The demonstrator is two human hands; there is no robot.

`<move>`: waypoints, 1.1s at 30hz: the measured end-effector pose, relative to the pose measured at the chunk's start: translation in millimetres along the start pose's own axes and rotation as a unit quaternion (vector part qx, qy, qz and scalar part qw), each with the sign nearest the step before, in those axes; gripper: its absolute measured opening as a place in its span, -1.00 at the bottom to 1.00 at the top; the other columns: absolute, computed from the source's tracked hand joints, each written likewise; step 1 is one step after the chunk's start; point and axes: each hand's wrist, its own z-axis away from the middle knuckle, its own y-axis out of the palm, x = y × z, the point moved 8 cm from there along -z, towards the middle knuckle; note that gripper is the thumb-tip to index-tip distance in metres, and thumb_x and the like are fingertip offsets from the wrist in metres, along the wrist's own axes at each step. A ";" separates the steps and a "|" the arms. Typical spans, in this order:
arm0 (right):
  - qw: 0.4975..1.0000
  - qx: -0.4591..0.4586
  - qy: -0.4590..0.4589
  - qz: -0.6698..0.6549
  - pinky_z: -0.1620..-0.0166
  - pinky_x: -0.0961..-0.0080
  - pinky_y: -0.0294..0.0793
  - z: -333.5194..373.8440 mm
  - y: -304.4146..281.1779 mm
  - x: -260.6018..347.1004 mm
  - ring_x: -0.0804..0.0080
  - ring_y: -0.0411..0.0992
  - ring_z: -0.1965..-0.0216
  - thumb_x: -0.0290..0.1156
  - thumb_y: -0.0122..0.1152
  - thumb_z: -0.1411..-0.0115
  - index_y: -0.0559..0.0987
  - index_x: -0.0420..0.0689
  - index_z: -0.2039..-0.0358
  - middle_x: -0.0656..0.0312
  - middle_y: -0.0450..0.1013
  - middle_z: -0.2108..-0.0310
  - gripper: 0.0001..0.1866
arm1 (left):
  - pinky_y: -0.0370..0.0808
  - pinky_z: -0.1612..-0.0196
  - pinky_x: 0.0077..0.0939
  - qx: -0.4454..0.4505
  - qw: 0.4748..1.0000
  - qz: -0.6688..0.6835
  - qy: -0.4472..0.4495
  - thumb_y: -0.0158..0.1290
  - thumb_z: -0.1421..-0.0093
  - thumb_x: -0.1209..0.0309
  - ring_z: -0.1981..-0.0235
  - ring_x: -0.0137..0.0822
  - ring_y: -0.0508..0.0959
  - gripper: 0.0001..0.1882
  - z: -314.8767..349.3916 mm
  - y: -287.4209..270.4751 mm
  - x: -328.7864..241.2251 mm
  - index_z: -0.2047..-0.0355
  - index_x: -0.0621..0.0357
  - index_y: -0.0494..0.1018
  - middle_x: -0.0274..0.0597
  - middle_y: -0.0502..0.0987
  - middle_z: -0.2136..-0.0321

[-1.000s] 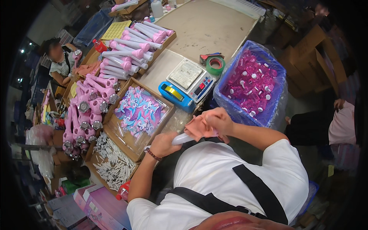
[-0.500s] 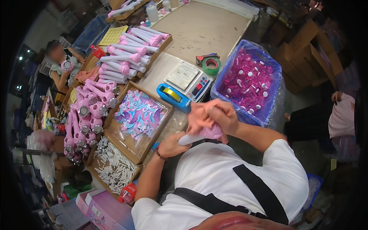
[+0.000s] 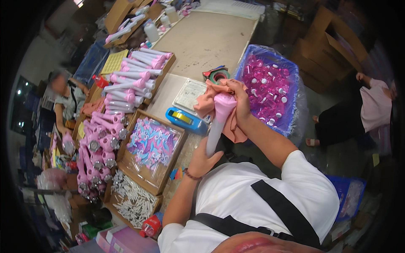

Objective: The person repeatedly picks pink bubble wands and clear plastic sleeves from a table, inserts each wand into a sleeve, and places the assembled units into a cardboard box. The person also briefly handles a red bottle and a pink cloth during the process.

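Note:
A toy wand (image 3: 222, 110) with a pink flared head and a whitish tube is held tilted in front of my body. My left hand (image 3: 201, 161) wraps round the lower end of the tube. An orange cloth (image 3: 204, 103) is bunched behind and beside the pink head. My right hand (image 3: 240, 99) grips the cloth against the head from the right side; part of the cloth hangs below it. Just beyond the wand are a blue tape dispenser (image 3: 195, 125) with yellow tape and a scale (image 3: 186, 95) partly covered by the cloth.
At left, an open box holds pink-and-white wands (image 3: 130, 80); pink wand parts (image 3: 93, 154) are heaped nearer. Trays hold blue-purple ornaments (image 3: 152, 142) and small whitish sticks (image 3: 133, 200). A blue lined crate (image 3: 295, 111) of clear pink pieces stands right. Two people are nearby.
The wand has swung from nearly level to steeply tilted, head up and away from me. My right hand and the cloth have moved farther out, exposing the pink head.

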 end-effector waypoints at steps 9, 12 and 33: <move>0.991 -0.095 -0.087 0.026 0.27 0.67 0.41 -12.1 -26.2 0.5 0.55 0.44 0.41 -0.31 -0.02 -0.28 0.48 -0.22 0.36 0.19 0.50 0.39 -0.76 | 0.41 0.53 -0.35 0.097 0.960 0.100 -0.243 0.09 -0.09 0.40 0.61 -0.22 0.48 -0.77 15.9 19.0 54.8 0.29 0.27 0.38 -0.08 0.46 0.60; 0.980 -0.099 -0.172 -0.004 0.26 0.67 0.40 -11.6 -34.4 3.2 0.58 0.42 0.39 -0.27 -0.06 -0.31 0.45 -0.22 0.37 0.22 0.48 0.36 -0.73 | 0.40 0.45 -0.06 -0.029 0.986 -0.080 -0.140 0.12 -0.09 0.31 0.49 0.24 0.50 -0.73 -2.4 13.4 39.9 0.40 0.27 0.36 0.21 0.48 0.55; 0.970 0.068 0.038 0.232 0.32 0.32 0.54 -34.6 -57.1 -54.2 0.09 0.47 0.24 0.35 -0.58 -0.19 0.25 -0.25 -0.10 -0.18 0.44 0.17 -0.10 | 0.46 0.45 -0.07 -0.038 0.979 -0.167 -0.112 0.11 -0.05 0.26 0.53 0.10 0.54 -0.62 9.1 21.3 40.1 0.32 0.32 0.26 0.09 0.49 0.61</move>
